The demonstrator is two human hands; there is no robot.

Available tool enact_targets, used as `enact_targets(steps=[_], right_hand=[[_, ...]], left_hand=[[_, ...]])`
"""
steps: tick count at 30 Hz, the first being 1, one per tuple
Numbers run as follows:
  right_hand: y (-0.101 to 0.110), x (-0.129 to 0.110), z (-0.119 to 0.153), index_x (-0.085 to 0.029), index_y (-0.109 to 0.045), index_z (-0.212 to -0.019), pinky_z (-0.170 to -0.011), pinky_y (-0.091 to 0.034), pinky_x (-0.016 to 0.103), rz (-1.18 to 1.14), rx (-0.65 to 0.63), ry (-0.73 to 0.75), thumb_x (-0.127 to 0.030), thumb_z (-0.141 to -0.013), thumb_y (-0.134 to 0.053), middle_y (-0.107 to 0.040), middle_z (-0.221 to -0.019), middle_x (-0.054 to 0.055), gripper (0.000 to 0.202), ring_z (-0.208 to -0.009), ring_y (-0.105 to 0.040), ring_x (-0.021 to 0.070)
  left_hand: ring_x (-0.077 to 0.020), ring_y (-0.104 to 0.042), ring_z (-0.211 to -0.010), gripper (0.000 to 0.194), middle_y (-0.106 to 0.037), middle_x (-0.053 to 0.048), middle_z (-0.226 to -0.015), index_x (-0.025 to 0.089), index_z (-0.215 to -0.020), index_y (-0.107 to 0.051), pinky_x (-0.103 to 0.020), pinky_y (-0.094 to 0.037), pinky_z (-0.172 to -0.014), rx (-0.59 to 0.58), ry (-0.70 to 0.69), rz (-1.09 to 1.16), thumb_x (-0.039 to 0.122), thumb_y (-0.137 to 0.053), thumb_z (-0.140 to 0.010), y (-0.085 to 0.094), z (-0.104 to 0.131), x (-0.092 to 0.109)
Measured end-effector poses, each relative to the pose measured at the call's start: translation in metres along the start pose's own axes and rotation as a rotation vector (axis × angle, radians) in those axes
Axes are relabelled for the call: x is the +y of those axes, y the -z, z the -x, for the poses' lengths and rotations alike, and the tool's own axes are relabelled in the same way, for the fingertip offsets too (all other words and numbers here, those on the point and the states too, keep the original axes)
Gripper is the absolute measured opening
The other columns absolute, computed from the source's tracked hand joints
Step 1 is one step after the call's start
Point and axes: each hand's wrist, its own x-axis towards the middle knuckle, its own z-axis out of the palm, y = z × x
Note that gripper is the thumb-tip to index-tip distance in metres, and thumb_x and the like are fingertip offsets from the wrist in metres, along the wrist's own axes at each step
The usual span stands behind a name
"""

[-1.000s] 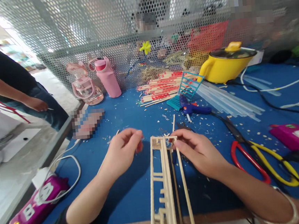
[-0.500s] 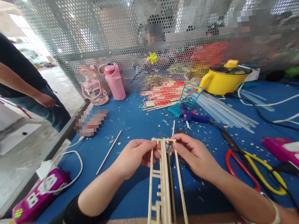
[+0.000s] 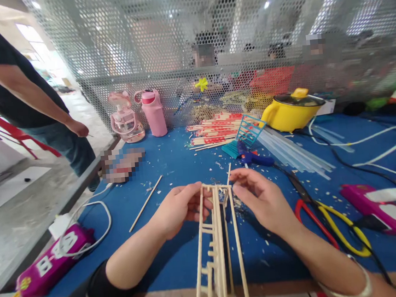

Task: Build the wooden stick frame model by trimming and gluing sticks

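A long, narrow frame of thin wooden sticks (image 3: 219,239) runs from the middle of the table toward me, with short crosspieces like rungs on its left side. My left hand (image 3: 180,210) grips its far left corner between thumb and fingers. At the far right corner my right hand (image 3: 259,198) hovers, thumb and index finger apart, fingertips close to the frame. A short loose-looking stick (image 3: 229,173) points away from that corner; whether it is joined to the frame I cannot tell. Beyond my right hand lies a blue glue gun (image 3: 256,158).
Scissors with red and yellow handles (image 3: 344,232) lie right. A single stick (image 3: 145,204) is left. Behind are bundled sticks (image 3: 213,131), clear glue sticks (image 3: 295,154), a yellow pot (image 3: 294,112) and a pink bottle (image 3: 154,115). Purple power strips (image 3: 55,260) flank me; a person (image 3: 29,80) stands left.
My right thumb and fingers have come off the frame's far right corner and moved slightly right. My left hand keeps its grip. The view has shifted slightly.
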Motion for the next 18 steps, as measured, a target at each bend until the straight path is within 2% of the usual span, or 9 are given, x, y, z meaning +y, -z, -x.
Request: enact_targets(steps=[2, 4, 7, 11, 18], right_hand=[[0.0, -0.012, -0.004, -0.021, -0.059, -0.103, -0.082, -0.047, 0.031, 0.15, 0.018, 0.074, -0.035, -0.08, -0.061, -0.064, -0.101, 0.005, 0.027, -0.089, -0.059, 0.0177], [-0.003, -0.026, -0.01, -0.021, -0.06, -0.099, -0.084, -0.045, 0.033, 0.266, -0.038, 0.112, -0.031, -0.076, -0.064, -0.064, -0.099, 0.005, 0.026, -0.092, -0.059, 0.0192], [-0.015, -0.038, -0.02, -0.02, -0.06, -0.098, -0.083, -0.045, 0.034, 0.349, -0.13, 0.092, -0.027, -0.072, -0.065, -0.065, -0.096, 0.004, 0.028, -0.091, -0.059, 0.0201], [-0.026, -0.039, -0.027, -0.02, -0.062, -0.094, -0.077, -0.047, 0.032, 0.339, -0.162, 0.015, -0.027, -0.074, -0.061, -0.066, -0.09, 0.003, 0.021, -0.084, -0.061, 0.0182], [-0.027, -0.037, -0.022, -0.023, -0.066, -0.083, -0.076, -0.047, 0.03, 0.318, -0.14, -0.061, -0.03, -0.076, -0.06, -0.069, -0.088, 0.001, 0.012, -0.083, -0.063, 0.017]], left_hand=[[-0.0095, -0.058, -0.057, 0.035, -0.065, -0.007, -0.074, 0.01, -0.085, -0.066, -0.02, -0.047, -0.055, -0.002, -0.006, 0.036, 0.044, -0.057, -0.08, 0.0, 0.001, 0.0], [-0.0087, -0.057, -0.057, 0.03, -0.065, -0.006, -0.073, 0.01, -0.085, -0.067, -0.02, -0.047, -0.056, -0.001, -0.009, 0.069, 0.038, -0.059, -0.079, -0.001, 0.003, 0.0], [-0.0072, -0.055, -0.056, 0.023, -0.062, -0.005, -0.07, 0.009, -0.078, -0.065, -0.019, -0.047, -0.056, 0.004, -0.013, 0.121, 0.032, -0.062, -0.076, -0.004, 0.006, -0.001], [-0.0071, -0.052, -0.055, 0.02, -0.056, -0.003, -0.064, 0.009, -0.071, -0.063, -0.019, -0.049, -0.056, 0.014, -0.013, 0.206, 0.028, -0.062, -0.076, -0.007, 0.006, -0.003], [-0.006, -0.051, -0.055, 0.015, -0.056, -0.003, -0.068, 0.007, -0.073, -0.064, -0.017, -0.049, -0.054, 0.04, -0.013, 0.323, 0.018, -0.057, -0.08, -0.009, 0.005, -0.006]])
